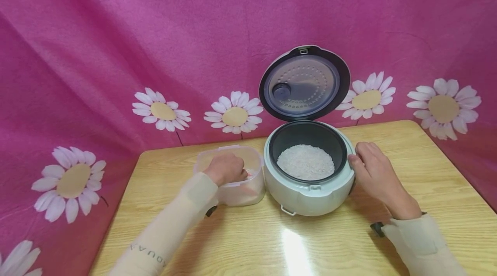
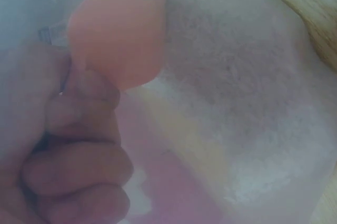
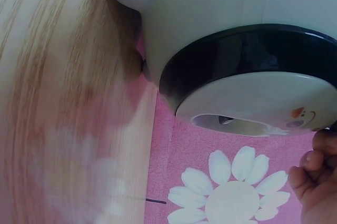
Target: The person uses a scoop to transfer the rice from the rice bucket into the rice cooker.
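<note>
My left hand [image 1: 227, 169] reaches into a clear plastic container [image 1: 252, 196] on the table. Its curled fingers hold an orange scoop [image 2: 118, 29], seen hazily through the container wall in the left wrist view. White rice [image 2: 237, 77] lies beside the scoop. Just to the right stands a pale rice cooker [image 1: 310, 200], its lid [image 1: 304, 82] raised and white rice [image 1: 306, 161] in the dark inner pot [image 1: 285, 133]. At the cooker's right rim my right hand [image 1: 374, 170] grips with the thumb on the edge and curled fingers. Those fingers show partly in the right wrist view.
The wooden table [image 1: 248, 233] runs back to a pink cloth [image 1: 174, 30] printed with large white daisies. Container and cooker stand side by side near the table's back edge. The raised lid stands in front of the cloth.
</note>
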Demonstrator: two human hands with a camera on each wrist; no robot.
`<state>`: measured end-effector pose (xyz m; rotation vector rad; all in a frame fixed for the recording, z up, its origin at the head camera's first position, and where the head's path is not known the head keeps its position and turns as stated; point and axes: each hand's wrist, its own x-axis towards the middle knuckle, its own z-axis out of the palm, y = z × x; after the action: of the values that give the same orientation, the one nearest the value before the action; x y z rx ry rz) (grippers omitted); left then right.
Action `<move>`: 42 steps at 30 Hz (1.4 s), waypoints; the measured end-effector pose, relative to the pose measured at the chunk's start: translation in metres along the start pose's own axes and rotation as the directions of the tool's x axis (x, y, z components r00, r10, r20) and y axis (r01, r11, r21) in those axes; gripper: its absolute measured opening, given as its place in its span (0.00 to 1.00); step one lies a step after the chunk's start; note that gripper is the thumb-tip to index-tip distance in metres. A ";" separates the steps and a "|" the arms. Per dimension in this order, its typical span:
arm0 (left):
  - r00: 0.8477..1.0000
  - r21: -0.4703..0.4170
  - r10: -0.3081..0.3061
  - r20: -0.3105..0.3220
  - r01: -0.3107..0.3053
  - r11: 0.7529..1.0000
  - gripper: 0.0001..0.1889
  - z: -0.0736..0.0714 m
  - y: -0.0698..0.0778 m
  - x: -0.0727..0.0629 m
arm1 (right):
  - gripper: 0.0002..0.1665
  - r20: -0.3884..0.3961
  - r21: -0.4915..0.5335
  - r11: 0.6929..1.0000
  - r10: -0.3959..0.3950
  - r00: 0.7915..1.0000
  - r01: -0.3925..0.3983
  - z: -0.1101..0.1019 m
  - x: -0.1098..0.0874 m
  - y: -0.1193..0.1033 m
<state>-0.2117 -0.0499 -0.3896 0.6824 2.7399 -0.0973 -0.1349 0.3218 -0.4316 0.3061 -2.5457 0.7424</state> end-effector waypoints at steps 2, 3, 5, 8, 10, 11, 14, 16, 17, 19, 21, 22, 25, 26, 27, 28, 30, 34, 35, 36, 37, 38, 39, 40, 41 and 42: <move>1.000 -0.006 -0.002 0.002 0.002 1.000 0.13 0.000 0.000 0.000 | 0.09 0.003 0.003 1.000 0.005 1.000 -0.005 0.000 0.000 0.000; 1.000 -0.008 -0.003 0.003 0.003 1.000 0.13 0.000 0.000 -0.001 | 0.09 0.001 0.003 1.000 0.003 1.000 -0.003 0.000 0.000 0.000; 1.000 -0.016 -0.004 0.001 0.004 1.000 0.13 -0.001 0.000 -0.001 | 0.09 -0.004 0.002 1.000 0.000 1.000 0.000 0.000 0.000 0.000; 1.000 -0.028 -0.005 -0.003 0.005 1.000 0.14 0.000 0.000 -0.001 | 0.09 -0.012 0.004 1.000 -0.003 1.000 0.003 0.000 -0.001 0.000; 1.000 -0.037 -0.007 -0.006 0.006 0.999 0.14 0.000 -0.001 -0.001 | 0.09 -0.013 0.005 1.000 -0.004 1.000 0.004 0.000 -0.001 0.000; 1.000 -0.041 -0.009 -0.006 0.009 0.999 0.15 0.000 -0.001 -0.001 | 0.09 -0.014 0.005 1.000 -0.004 1.000 0.004 0.000 -0.001 0.000; 1.000 -0.049 -0.016 -0.003 0.015 0.999 0.15 0.000 -0.001 -0.001 | 0.09 -0.013 0.006 1.000 -0.007 1.000 0.007 0.000 -0.001 0.000; 1.000 -0.051 -0.020 0.002 0.021 0.999 0.15 0.000 -0.001 -0.001 | 0.09 -0.011 0.007 1.000 -0.005 1.000 0.005 0.000 -0.001 0.000; 1.000 -0.051 -0.022 0.004 0.022 0.998 0.15 0.000 -0.001 -0.001 | 0.09 -0.009 0.008 1.000 -0.004 1.000 0.004 0.000 -0.001 -0.001; 1.000 -0.052 -0.025 0.009 0.025 0.998 0.15 -0.001 -0.001 -0.002 | 0.09 -0.004 0.008 1.000 -0.001 1.000 0.001 0.000 -0.001 -0.001; 1.000 -0.054 -0.027 0.012 0.028 0.998 0.15 -0.001 -0.001 -0.002 | 0.08 0.001 0.006 1.000 0.002 1.000 -0.002 0.000 -0.001 -0.001; 1.000 -0.054 -0.028 0.014 0.028 0.998 0.15 -0.001 -0.001 -0.002 | 0.08 0.002 0.004 1.000 0.004 1.000 -0.004 0.000 -0.001 -0.001; 0.999 -0.053 -0.031 0.016 0.032 0.998 0.15 -0.001 0.000 -0.002 | 0.08 0.003 0.002 1.000 0.007 1.000 -0.007 0.000 -0.001 -0.001; 0.999 -0.053 -0.032 0.017 0.033 0.998 0.15 -0.001 0.000 -0.002 | 0.08 0.003 0.002 1.000 0.008 1.000 -0.008 0.000 -0.001 -0.001; 0.999 -0.053 -0.033 0.018 0.034 0.998 0.15 -0.001 0.000 -0.002 | 0.08 0.003 0.001 1.000 0.008 1.000 -0.008 0.000 -0.001 -0.001; 0.999 -0.053 -0.035 0.018 0.036 0.998 0.15 -0.001 0.000 -0.002 | 0.08 0.002 0.002 1.000 0.008 1.000 -0.008 0.000 -0.001 -0.001; 0.999 -0.055 -0.037 0.017 0.037 0.998 0.14 -0.001 0.000 -0.002 | 0.08 0.001 0.000 1.000 0.009 1.000 -0.009 0.000 -0.001 -0.001; 0.999 -0.061 -0.040 0.019 0.041 0.997 0.15 -0.001 0.000 -0.002 | 0.08 0.004 0.001 1.000 0.010 1.000 -0.010 0.000 -0.001 -0.001; 0.999 -0.063 -0.042 0.021 0.043 0.997 0.15 0.000 0.000 -0.002 | 0.08 0.005 0.002 1.000 0.010 1.000 -0.010 0.000 -0.001 -0.002; 0.999 -0.064 -0.044 0.022 0.045 0.997 0.15 0.000 0.000 -0.002 | 0.08 0.006 0.003 1.000 0.010 1.000 -0.010 0.000 -0.002 -0.002; 0.999 -0.065 -0.045 0.024 0.047 0.997 0.16 0.000 0.000 -0.002 | 0.08 0.006 0.005 1.000 0.009 1.000 -0.009 0.000 -0.002 -0.002; 0.999 -0.066 -0.047 0.025 0.048 0.997 0.16 0.000 0.000 -0.002 | 0.08 0.005 0.005 1.000 0.009 1.000 -0.009 0.000 -0.002 -0.002; 0.999 -0.067 -0.048 0.025 0.049 0.997 0.16 0.000 0.000 -0.003 | 0.08 0.004 0.005 1.000 0.009 1.000 -0.009 0.000 -0.002 -0.002; 0.999 -0.069 -0.049 0.024 0.050 0.996 0.17 0.000 0.000 -0.003 | 0.08 0.002 0.004 1.000 0.007 1.000 -0.007 0.000 -0.002 -0.002; 0.999 -0.072 -0.049 0.022 0.051 0.996 0.17 0.000 0.001 -0.003 | 0.08 0.000 0.005 1.000 0.005 1.000 -0.005 0.000 -0.001 -0.001; 0.999 -0.073 -0.050 0.020 0.051 0.996 0.17 0.000 0.001 -0.003 | 0.08 -0.001 0.004 1.000 0.003 1.000 -0.003 0.000 -0.001 -0.001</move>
<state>-0.2087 -0.0508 -0.3883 0.5895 2.7288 -0.0143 -0.1333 0.3209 -0.4316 0.3035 -2.5440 0.7484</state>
